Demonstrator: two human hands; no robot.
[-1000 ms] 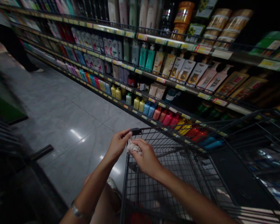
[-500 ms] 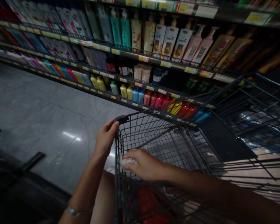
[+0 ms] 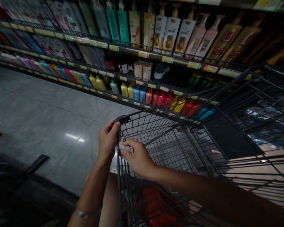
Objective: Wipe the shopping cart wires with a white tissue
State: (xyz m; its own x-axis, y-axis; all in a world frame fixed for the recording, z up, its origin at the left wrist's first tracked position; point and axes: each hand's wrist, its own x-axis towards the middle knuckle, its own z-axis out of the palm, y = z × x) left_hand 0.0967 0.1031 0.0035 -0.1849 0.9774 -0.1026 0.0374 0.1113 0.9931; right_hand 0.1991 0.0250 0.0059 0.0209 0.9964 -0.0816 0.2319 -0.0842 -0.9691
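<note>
Cloth [image 3: 128, 148], white and crumpled, is pinched between the thumb and fingers of the right hand [image 3: 140, 158], against or just beside the near left edge of a dark wire shopping cart [image 3: 119, 189]. The left hand [image 3: 109, 137] is curled around the cart's corner, its thumb on the black corner cap [image 3: 123, 119], just beyond the cloth. A silver bracelet [image 3: 85, 215] circles the left wrist.

The right forearm crosses over the cart from the right. Beneath it, something red [image 3: 156, 201] shows through the wires; whether it lies inside the cart or below it, I cannot tell. A dark flat panel [image 3: 233, 137] is fixed at the cart's right side.

Past the cart, shelves [image 3: 156, 55] run across the far side, lined with pump bottles [image 3: 170, 31] above and small colourful bottles [image 3: 149, 96] below. Grey floor tiles [image 3: 68, 110], shiny under a light, spread to the left.
</note>
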